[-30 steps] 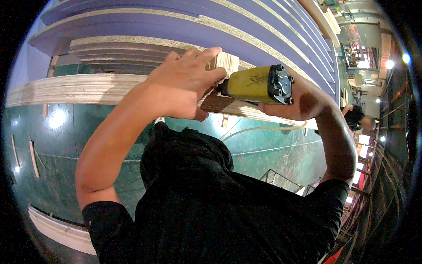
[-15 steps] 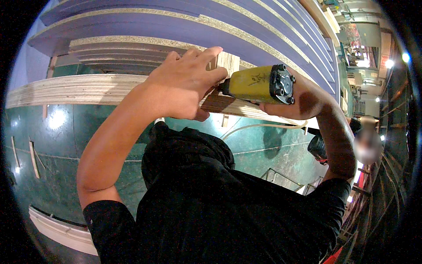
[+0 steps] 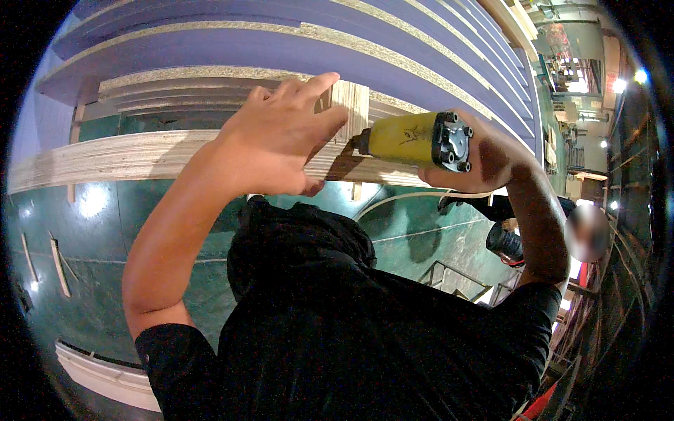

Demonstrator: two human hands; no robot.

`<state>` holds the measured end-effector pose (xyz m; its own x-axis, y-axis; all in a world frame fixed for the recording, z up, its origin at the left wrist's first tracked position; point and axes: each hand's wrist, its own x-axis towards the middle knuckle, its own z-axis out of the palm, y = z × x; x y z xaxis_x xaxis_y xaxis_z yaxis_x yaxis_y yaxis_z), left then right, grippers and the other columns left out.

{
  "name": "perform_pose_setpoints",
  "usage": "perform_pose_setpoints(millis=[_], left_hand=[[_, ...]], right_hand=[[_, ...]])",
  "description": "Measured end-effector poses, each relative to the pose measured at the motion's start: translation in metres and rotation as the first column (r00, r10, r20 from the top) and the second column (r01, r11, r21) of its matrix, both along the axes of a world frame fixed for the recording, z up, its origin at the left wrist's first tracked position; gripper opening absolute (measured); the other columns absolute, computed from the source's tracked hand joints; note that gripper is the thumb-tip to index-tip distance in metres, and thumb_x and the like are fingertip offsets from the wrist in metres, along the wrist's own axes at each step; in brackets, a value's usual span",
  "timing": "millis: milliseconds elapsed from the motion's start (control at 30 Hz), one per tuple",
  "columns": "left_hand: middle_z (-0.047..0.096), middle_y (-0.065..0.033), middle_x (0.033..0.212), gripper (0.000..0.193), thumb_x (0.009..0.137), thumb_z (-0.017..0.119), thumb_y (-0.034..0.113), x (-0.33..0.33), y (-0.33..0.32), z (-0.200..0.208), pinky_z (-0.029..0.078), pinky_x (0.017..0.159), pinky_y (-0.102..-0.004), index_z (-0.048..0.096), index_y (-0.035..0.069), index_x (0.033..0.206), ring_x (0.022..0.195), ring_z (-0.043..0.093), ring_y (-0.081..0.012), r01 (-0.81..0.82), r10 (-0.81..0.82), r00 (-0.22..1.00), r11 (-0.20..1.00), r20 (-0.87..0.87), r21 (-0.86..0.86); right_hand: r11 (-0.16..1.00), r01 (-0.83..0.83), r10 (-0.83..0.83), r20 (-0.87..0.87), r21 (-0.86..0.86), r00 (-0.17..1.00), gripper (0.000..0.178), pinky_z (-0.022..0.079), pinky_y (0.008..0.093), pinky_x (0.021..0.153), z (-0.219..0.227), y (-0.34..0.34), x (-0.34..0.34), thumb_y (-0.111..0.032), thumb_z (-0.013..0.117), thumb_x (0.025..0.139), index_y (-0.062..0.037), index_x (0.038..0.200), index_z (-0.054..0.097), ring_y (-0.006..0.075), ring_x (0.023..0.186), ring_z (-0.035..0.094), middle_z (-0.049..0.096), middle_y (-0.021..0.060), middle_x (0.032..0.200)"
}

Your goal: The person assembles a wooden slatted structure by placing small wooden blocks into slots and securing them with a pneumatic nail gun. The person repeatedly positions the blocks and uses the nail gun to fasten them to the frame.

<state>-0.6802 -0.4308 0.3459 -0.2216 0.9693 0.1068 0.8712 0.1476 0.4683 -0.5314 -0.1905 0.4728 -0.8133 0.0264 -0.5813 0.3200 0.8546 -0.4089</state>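
My right hand [image 3: 467, 151] grips a yellow nail gun [image 3: 404, 138] with a black end cap. Its dark nose points left, over the plywood strips [image 3: 133, 158] that run across in front of me. My left hand [image 3: 277, 137] lies on these strips with its fingers spread, the thumb by their near edge. Just beyond its fingertips and left of the nail gun, a pale wood crosspiece [image 3: 357, 105] sits across the strips. The nail gun's handle is mostly hidden in my right hand, and its exact contact with the wood cannot be seen.
Purple-faced boards [image 3: 210, 45] with raw chipboard edges are stacked in rows beyond the strips. A pale hose [image 3: 393, 201] curves below the nail gun. Another person [image 3: 505, 238] is at the right, beyond my right arm. Thin wood strips [image 3: 60, 266] lie on the green floor at left.
A small gap has opened between my left fingers and the nail gun's nose. The whole view has shifted slightly, and more of the other person shows at right.
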Motion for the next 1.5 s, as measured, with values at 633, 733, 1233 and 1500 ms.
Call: perform_pose_setpoints(millis=[633,733,1233,1500], left_hand=[[0.032,-0.016,0.16,0.09,0.056,0.094,0.03,0.002,-0.001,0.002,0.041,0.105,-0.0592,0.051,0.021,0.134,0.141,0.04,-0.0412,0.002,-0.002,1.0,1.0,0.013,-0.019],[0.032,-0.0166,0.159,0.091,0.055,0.094,0.029,0.0,-0.004,0.002,0.041,0.106,-0.0579,0.051,0.021,0.135,0.141,0.04,-0.0412,-0.001,0.002,0.999,1.0,0.032,-0.012],[0.037,-0.0178,0.158,0.079,0.055,0.088,0.02,0.009,0.016,0.011,0.033,0.111,-0.0554,0.066,0.02,0.131,0.139,0.041,-0.0412,0.171,-0.168,0.962,0.985,-0.214,-0.003],[0.057,-0.0268,0.137,0.059,0.076,0.085,0.035,0.024,0.038,0.042,0.049,0.099,-0.0548,0.07,0.007,0.126,0.12,0.058,-0.0467,0.304,-0.337,0.832,0.942,-0.44,-0.144]], right_hand=[[0.999,-0.014,0.016,0.047,-0.042,0.999,0.065,0.052,0.0375,0.096,-0.004,0.011,0.003,-0.033,0.087,0.074,-0.0059,0.126,0.058,0.0261,0.107,0.066,0.069,0.014,0.114],[0.991,0.084,-0.094,0.094,0.1,0.991,0.066,0.052,0.0382,0.096,0.008,-0.002,0.001,-0.033,0.087,0.074,-0.0066,0.127,0.058,0.0261,0.108,0.066,0.069,0.0143,0.113],[0.929,0.166,-0.162,0.039,-0.331,0.986,0.063,0.052,0.0478,0.087,-0.117,-0.015,0.187,-0.02,0.081,0.068,-0.0038,0.126,0.061,0.0388,0.1,0.065,0.066,0.0204,0.104],[0.38,0.925,-0.92,0.109,0.017,0.376,0.065,0.052,0.0498,0.09,-0.337,-0.073,0.45,-0.028,0.082,0.071,-0.0043,0.128,0.061,0.0417,0.106,0.065,0.068,0.0242,0.113]])
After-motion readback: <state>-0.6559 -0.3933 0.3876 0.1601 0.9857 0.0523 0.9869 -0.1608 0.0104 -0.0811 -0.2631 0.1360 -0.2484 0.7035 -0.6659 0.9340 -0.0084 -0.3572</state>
